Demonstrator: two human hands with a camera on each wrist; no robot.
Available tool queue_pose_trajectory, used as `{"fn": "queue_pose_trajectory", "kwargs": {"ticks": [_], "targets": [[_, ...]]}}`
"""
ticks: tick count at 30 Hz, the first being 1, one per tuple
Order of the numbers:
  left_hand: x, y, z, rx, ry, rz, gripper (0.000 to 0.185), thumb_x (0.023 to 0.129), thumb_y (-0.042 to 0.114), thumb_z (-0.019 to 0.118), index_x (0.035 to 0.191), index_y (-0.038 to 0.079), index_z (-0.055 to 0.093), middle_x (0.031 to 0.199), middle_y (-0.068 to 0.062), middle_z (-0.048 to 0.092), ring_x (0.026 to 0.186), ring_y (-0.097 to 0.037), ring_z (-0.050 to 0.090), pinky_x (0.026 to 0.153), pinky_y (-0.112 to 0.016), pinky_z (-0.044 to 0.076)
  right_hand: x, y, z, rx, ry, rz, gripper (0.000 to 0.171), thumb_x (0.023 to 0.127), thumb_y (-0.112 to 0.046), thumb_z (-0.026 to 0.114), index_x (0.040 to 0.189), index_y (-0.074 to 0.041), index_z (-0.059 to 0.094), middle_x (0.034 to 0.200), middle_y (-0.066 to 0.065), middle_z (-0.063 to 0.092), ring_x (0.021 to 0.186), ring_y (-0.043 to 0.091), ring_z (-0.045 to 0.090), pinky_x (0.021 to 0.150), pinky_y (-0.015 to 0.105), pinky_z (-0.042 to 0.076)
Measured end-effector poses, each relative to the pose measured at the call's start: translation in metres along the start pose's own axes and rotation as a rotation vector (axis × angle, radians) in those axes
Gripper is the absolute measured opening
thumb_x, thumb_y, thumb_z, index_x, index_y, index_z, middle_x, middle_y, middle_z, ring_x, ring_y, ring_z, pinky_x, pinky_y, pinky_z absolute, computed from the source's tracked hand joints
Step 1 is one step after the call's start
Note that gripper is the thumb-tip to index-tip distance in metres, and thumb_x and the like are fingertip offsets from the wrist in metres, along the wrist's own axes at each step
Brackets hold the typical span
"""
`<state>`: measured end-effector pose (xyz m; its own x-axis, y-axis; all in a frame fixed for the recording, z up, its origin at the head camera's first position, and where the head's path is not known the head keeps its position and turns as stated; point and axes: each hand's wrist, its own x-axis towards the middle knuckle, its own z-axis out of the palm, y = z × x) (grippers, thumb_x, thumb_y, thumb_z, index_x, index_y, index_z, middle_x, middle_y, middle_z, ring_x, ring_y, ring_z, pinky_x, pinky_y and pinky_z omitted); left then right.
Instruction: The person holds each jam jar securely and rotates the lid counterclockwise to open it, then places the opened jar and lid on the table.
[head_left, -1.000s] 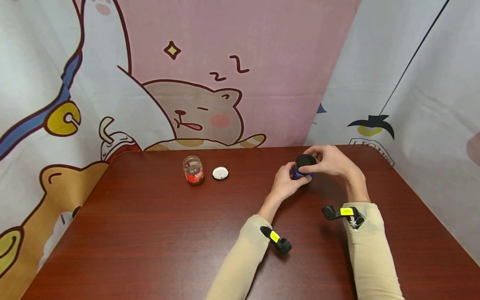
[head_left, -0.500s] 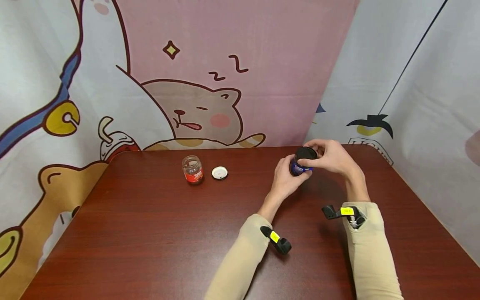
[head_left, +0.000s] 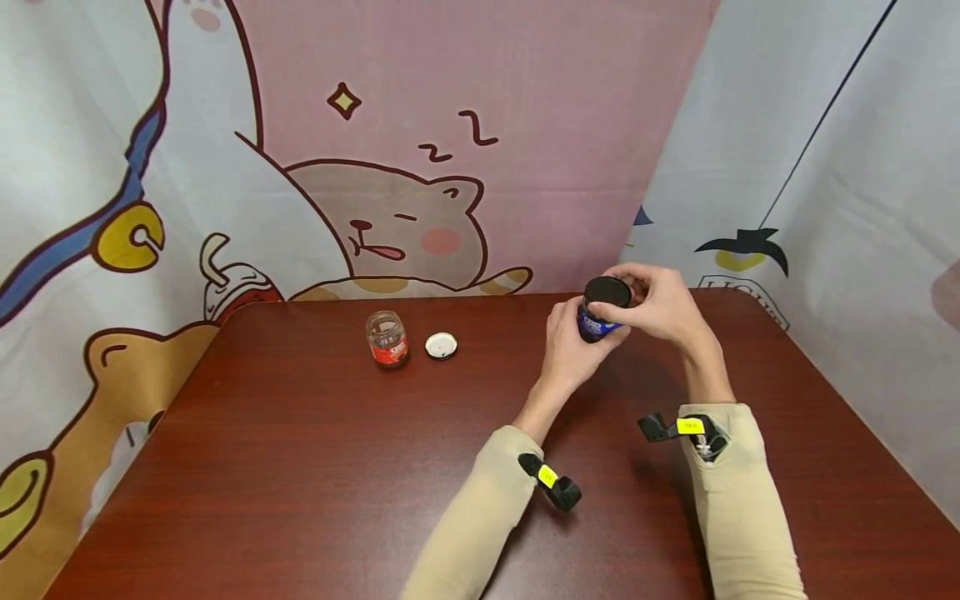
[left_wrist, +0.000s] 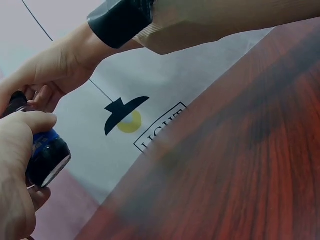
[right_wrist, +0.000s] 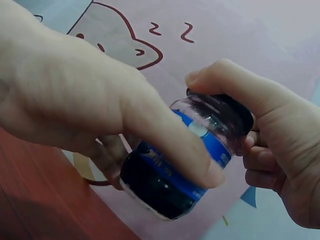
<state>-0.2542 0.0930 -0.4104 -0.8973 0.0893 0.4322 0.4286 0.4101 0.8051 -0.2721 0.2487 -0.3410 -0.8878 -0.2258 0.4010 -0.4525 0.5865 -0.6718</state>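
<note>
1. Jar [head_left: 597, 320] with blue label: held above the table [head_left: 300, 467], at its far right part, tilted, dark contents inside.
2. Left hand [head_left: 572, 350]: fingers and thumb curled round the jar body, grasping it from below and from the side; in the right wrist view the thumb [right_wrist: 170, 140] lies across the blue label.
3. Right hand [head_left: 656, 304]: fingers curled round the black lid [head_left: 607, 292], which sits on the jar mouth.
4. Second jar [head_left: 387, 339], red label: upright on the table, well left of the hands, mouth uncovered.
5. White lid [head_left: 440, 345]: flat on the table, just beside the second jar, on its right.
6. Backdrop: cartoon-print cloth [head_left: 420, 217] behind the table.
</note>
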Motion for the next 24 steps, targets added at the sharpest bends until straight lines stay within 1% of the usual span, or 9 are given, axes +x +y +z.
{"fn": "queue_pose_trajectory", "kwargs": {"ticks": [4, 10, 11, 16, 18, 24], "targets": [[-0.001, 0.004, -0.005, 0.022, 0.046, 0.048, 0.059, 0.08, 0.041, 0.085, 0.122, 0.007, 0.061, 0.117, -0.007, 0.06, 0.109, -0.019, 0.055, 0.093, -0.028, 0.046, 0.001, -0.008, 0.001, 0.019, 0.021, -0.046, 0.04, 0.074, -0.017, 0.09, 0.108, -0.007, 0.073, 0.087, 0.008, 0.07, 0.065, 0.017, 0.06, 0.058, 0.022, 0.047], [-0.001, 0.008, -0.012, 0.038, 0.075, 0.104, 0.055, 0.08, 0.04, 0.086, 0.117, 0.006, 0.065, 0.111, -0.006, 0.063, 0.105, -0.018, 0.059, 0.091, -0.026, 0.048, 0.002, -0.017, 0.002, -0.008, 0.045, -0.098, 0.039, 0.073, -0.012, 0.09, 0.107, -0.005, 0.073, 0.084, 0.007, 0.069, 0.062, 0.013, 0.055, 0.056, 0.021, 0.044], [-0.001, 0.009, -0.013, 0.038, 0.082, 0.112, 0.055, 0.079, 0.04, 0.087, 0.116, 0.006, 0.066, 0.11, -0.006, 0.063, 0.104, -0.019, 0.059, 0.091, -0.026, 0.048, 0.0, -0.023, 0.002, -0.008, 0.049, -0.105, 0.038, 0.073, -0.011, 0.089, 0.106, -0.004, 0.073, 0.084, 0.008, 0.069, 0.062, 0.013, 0.055, 0.056, 0.02, 0.044], [0.0, 0.011, -0.02, 0.038, 0.12, 0.152, 0.053, 0.076, 0.037, 0.089, 0.113, 0.006, 0.068, 0.105, -0.006, 0.064, 0.101, -0.019, 0.061, 0.089, -0.026, 0.049, 0.0, -0.029, 0.003, -0.006, 0.072, -0.148, 0.037, 0.073, -0.011, 0.089, 0.105, -0.004, 0.073, 0.082, 0.006, 0.068, 0.06, 0.012, 0.054, 0.055, 0.02, 0.043], [0.0, 0.011, -0.023, 0.034, 0.124, 0.167, 0.051, 0.075, 0.036, 0.089, 0.112, 0.006, 0.068, 0.103, -0.006, 0.064, 0.099, -0.019, 0.061, 0.088, -0.025, 0.049, 0.001, -0.027, 0.004, -0.007, 0.08, -0.165, 0.038, 0.072, -0.013, 0.09, 0.105, -0.006, 0.074, 0.081, 0.004, 0.067, 0.059, 0.013, 0.053, 0.054, 0.02, 0.043], [0.0, 0.011, -0.034, 0.027, 0.119, 0.21, 0.051, 0.075, 0.035, 0.09, 0.11, 0.005, 0.068, 0.102, -0.006, 0.066, 0.099, -0.018, 0.061, 0.088, -0.026, 0.048, 0.001, -0.034, 0.006, -0.013, 0.093, -0.205, 0.038, 0.072, -0.014, 0.09, 0.105, -0.005, 0.074, 0.079, 0.005, 0.066, 0.057, 0.014, 0.052, 0.052, 0.02, 0.043]]}}
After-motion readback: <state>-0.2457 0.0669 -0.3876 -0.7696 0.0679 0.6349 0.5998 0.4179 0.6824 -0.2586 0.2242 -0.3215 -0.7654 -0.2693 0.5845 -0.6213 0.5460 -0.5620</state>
